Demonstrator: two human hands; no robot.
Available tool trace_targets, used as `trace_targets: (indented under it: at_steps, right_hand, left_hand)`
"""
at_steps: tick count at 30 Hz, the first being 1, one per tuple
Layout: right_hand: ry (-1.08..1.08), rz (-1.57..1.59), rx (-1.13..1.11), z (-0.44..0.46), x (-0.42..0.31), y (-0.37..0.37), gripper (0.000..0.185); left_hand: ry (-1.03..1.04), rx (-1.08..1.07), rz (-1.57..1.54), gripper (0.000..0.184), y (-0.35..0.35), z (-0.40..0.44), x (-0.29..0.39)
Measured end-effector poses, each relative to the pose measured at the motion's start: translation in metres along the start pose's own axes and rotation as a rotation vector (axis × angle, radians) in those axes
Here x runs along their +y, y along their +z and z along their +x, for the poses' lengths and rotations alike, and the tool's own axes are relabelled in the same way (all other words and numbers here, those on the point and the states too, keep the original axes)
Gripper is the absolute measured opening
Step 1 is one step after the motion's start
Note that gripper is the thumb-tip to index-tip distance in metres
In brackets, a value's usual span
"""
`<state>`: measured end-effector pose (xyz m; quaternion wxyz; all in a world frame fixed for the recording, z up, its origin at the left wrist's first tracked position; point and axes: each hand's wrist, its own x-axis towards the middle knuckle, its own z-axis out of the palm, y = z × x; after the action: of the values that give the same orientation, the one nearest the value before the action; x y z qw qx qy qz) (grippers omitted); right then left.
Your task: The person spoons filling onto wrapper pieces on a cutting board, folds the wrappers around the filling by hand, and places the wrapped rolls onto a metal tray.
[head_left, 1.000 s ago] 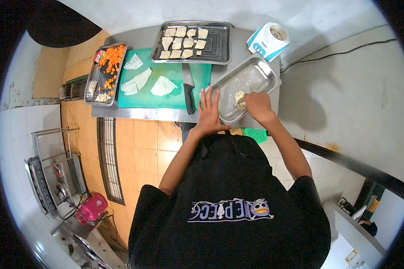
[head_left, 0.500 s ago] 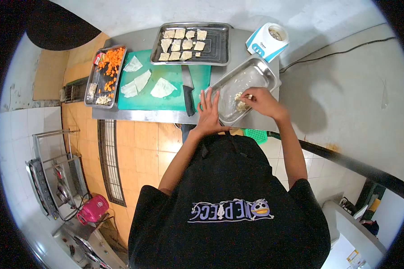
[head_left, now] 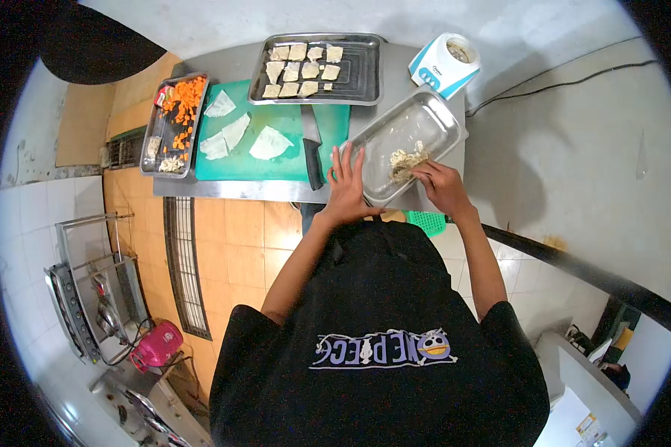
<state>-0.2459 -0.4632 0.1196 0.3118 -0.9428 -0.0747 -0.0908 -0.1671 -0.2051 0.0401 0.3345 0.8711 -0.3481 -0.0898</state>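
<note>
My left hand (head_left: 346, 184) lies with fingers spread against the near left rim of a deep metal tray (head_left: 441, 112). Inside that tray, near its close end, is a small heap of pale shreds (head_left: 407, 159). My right hand (head_left: 441, 185) is at the tray's right side, its fingers pressed together at the edge of the heap; what they hold, if anything, is too small to name. A knife with a black handle (head_left: 313, 164) lies on the green cutting board (head_left: 291, 167), left of my left hand. Pale flat sheets (head_left: 271, 143) rest on the board.
Behind the board stands a metal tray (head_left: 361, 82) with several pale squares. A tray at the left (head_left: 159, 119) holds orange pieces and pale bits. A white and blue appliance (head_left: 445, 65) stands at the back right. A green basket (head_left: 427, 222) shows below the table edge.
My right hand has shifted towards me and to the right, off the top of the heap, so more of the shreds show. My left hand has stayed at the tray's rim.
</note>
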Motion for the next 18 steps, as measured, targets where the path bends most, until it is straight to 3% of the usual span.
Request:
trace_targets:
  at_steps: [7,13,18]
  right_hand:
    - [0.137,0.0,-0.013,-0.017,-0.028,0.041,0.014]
    - [0.282,0.072,0.119,-0.017,-0.049,0.057,0.014]
    - [0.27,0.092,0.109,-0.021,-0.055,0.063,0.016]
  left_hand:
    - [-0.022,-0.011,0.025,0.156,0.0,0.003,0.001]
    - [-0.034,-0.014,0.007,0.156,-0.002,0.002,0.001]
    - [-0.029,-0.004,0.019,0.157,0.0,0.002,0.0]
